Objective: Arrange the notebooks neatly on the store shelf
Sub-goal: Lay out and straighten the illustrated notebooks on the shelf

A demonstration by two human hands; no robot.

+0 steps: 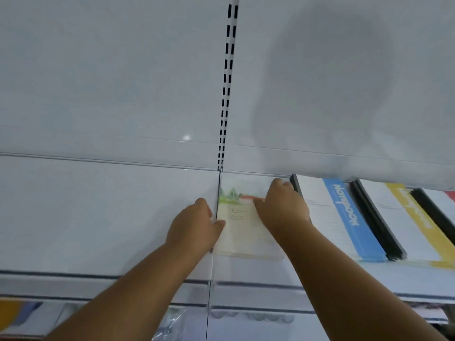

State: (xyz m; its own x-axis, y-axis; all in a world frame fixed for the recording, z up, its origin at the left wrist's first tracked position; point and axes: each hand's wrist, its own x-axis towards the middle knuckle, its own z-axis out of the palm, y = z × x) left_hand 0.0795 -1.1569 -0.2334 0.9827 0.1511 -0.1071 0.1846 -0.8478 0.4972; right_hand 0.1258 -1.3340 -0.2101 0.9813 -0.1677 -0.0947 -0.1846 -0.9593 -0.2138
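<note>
A pale notebook stack (242, 232) with a green landscape cover lies flat on the white shelf (98, 217), just right of the shelf seam. My left hand (194, 225) presses against its left edge, thumb on the cover. My right hand (283, 207) rests on its upper right part, fingers spread flat toward the back. To the right lie a blue-striped notebook stack (344, 217) and a yellow-striped notebook stack (413, 217), both with black spines. A red-edged notebook (449, 195) shows at the far right.
The white back panel (123, 82) rises behind the shelf, with a slotted upright (227, 82) in its middle. Lower shelves (246, 294) show along the bottom, with coloured items at the lower left (14, 313) and clear plastic packaging (170, 321).
</note>
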